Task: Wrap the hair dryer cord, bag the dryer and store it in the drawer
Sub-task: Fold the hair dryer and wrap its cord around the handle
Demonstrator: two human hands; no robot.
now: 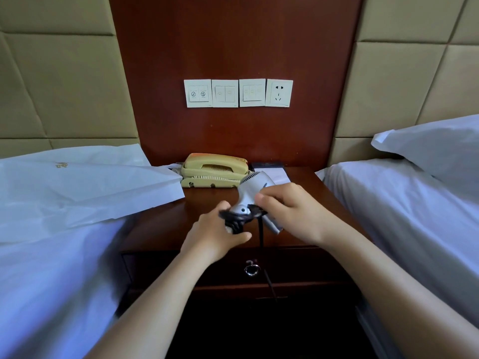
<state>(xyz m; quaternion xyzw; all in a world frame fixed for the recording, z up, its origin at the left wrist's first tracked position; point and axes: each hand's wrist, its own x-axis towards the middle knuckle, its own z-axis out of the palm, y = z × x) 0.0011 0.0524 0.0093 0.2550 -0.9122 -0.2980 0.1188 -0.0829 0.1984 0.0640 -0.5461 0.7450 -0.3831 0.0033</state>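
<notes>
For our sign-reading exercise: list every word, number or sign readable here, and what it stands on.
No words can be read.
Gold mark on the white paper bag: too blurred.
Leftmost white wall switch plate: two round symbols, captions too small.
White card behind the yellow telephone: print too small.

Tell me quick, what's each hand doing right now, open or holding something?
Left hand: closed, gripping the wound cord.
Right hand: closed, gripping the hair dryer by its body.
</notes>
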